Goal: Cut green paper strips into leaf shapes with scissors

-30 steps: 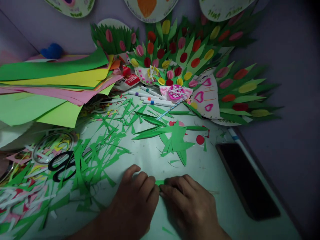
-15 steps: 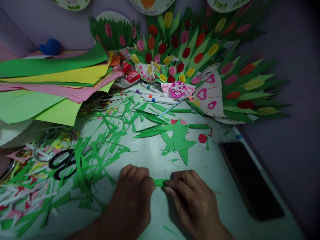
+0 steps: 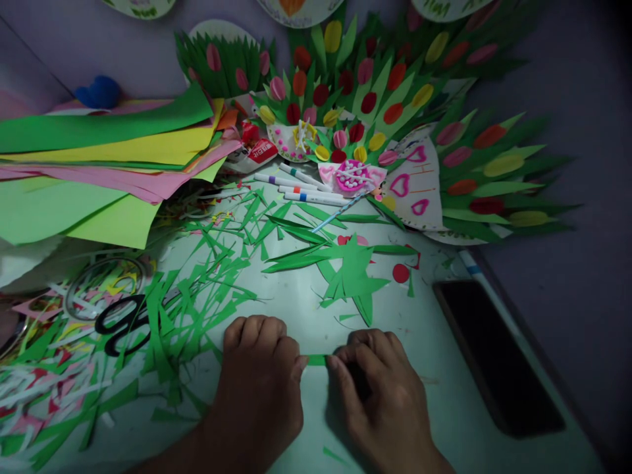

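Between my two hands a narrow strip of green paper [image 3: 316, 360] is stretched level, just above the pale tabletop. My left hand [image 3: 261, 375] pinches its left end, with the fingers curled over. On the other end, my right hand [image 3: 380, 388] closes thumb and fingertips. Only the short middle of the strip shows; both ends are hidden in my fingers. Beyond the hands lie several green paper leaves [image 3: 353, 276], some overlapping in a small pile, and a red paper circle [image 3: 401, 273].
Black-handled scissors [image 3: 123, 322] lie among green paper scraps [image 3: 207, 289] at left. Coloured paper sheets [image 3: 108, 204] are stacked behind them. A dark phone [image 3: 496, 355] lies at right. Several markers [image 3: 311, 195] and paper-plate crafts [image 3: 415, 178] with paper leaves stand at the back.
My hands have drawn slightly apart, the left one shifting a little leftward. The green strip is still held at both ends, its visible part flatter and straighter.
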`<state>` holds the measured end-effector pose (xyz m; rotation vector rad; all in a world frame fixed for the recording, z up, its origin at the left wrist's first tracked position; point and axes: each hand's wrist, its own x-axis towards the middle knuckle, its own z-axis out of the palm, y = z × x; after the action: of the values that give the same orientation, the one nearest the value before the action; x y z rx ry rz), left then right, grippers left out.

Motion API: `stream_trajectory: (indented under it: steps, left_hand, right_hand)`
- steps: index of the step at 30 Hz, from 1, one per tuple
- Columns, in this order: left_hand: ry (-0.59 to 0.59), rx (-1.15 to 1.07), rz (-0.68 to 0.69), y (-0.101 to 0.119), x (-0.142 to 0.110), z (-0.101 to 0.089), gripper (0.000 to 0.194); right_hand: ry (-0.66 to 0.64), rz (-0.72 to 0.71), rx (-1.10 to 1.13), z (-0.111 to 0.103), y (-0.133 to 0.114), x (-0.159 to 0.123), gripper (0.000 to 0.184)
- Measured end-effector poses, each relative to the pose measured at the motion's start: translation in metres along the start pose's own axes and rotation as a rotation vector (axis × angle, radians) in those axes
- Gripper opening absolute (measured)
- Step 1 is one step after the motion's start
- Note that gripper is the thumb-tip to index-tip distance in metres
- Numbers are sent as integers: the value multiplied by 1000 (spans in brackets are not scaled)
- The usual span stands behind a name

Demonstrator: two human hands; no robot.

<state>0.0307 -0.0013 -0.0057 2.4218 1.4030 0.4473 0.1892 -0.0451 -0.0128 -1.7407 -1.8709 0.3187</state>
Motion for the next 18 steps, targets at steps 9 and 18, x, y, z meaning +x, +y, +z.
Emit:
stream_trajectory:
  steps: [9, 18]
  left_hand:
    - [-15, 57, -39, 1, 4, -5, 15]
    - [52, 128, -5, -4, -2, 0, 13]
  right_hand:
    - [4, 55, -68, -4, 7, -1, 10]
    - [60, 146, -32, -12, 24, -9, 16]
